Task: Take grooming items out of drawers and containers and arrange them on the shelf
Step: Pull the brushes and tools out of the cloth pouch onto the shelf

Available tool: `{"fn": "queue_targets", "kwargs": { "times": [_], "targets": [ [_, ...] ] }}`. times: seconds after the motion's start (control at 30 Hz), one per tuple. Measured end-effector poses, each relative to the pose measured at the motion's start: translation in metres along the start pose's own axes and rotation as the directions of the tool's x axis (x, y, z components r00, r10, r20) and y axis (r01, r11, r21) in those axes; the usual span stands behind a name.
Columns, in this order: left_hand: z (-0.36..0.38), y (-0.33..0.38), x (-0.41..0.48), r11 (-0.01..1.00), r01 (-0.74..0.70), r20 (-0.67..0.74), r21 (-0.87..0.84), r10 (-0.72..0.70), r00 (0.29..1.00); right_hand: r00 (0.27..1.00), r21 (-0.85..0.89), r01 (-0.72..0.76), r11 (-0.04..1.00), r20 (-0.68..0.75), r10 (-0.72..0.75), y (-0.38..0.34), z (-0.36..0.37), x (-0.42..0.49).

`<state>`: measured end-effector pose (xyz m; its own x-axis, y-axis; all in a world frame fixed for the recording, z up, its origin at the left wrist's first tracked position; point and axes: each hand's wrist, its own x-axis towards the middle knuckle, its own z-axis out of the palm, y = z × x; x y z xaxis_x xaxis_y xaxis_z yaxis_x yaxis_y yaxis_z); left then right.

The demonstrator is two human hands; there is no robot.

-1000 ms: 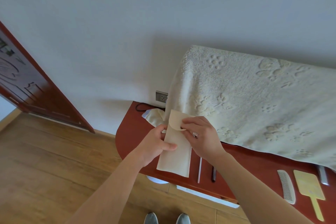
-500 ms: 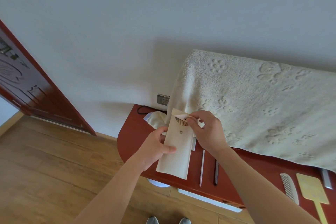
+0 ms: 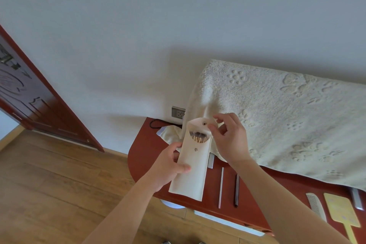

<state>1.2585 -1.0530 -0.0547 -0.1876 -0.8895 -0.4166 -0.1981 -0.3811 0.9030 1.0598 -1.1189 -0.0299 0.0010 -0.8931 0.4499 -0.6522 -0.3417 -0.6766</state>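
My left hand grips the pouch about halfway down, thumb across its front and fingers behind, holding it upright and a little tilted above the left end of the shelf, not resting on it. The flap stands open, a snap stud near its top and the matching one lower on the pouch front. In the mouth I see the brushes packed together, only their ends showing. My right hand is up by the flap's right edge, apart from the left, thumb and forefinger close together and the other fingers loosely curled; I cannot tell whether they pinch the flap or only hover at it. Behind the pouch a crumpled cloth lies on the shelf near a wall socket. A big cream towel drapes over something at the back of the shelf. On the bare wood to the right of the pouch lie a pale rod and a dark rod, side by side and apart. Well off to the right are a comb and, just beside it, a yellow paddle. A door stands open at far left.
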Motion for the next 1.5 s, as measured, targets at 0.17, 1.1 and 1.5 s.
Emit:
{"fn": "queue_targets", "kwargs": {
  "times": [0.17, 1.1, 1.5],
  "targets": [
    [0.000, -0.002, 0.001, 1.000, 0.002, 0.017, 0.016, -0.002, 1.000, 1.000, 0.032, -0.019, 0.999, -0.024, 0.019, -0.001, 0.001, -0.001],
    [0.000, -0.011, -0.002, 0.999, -0.033, 0.097, 0.026, 0.030, 0.995, 0.980, -0.023, 0.049, 0.999, 0.193, -0.044, 0.008, 0.003, -0.018],
    [0.003, -0.012, -0.011, 0.999, -0.032, 0.133, 0.035, 0.027, 0.991, 0.976, -0.053, -0.026, 0.998, 0.212, 0.037, 0.003, -0.005, -0.016]
  ]
}}
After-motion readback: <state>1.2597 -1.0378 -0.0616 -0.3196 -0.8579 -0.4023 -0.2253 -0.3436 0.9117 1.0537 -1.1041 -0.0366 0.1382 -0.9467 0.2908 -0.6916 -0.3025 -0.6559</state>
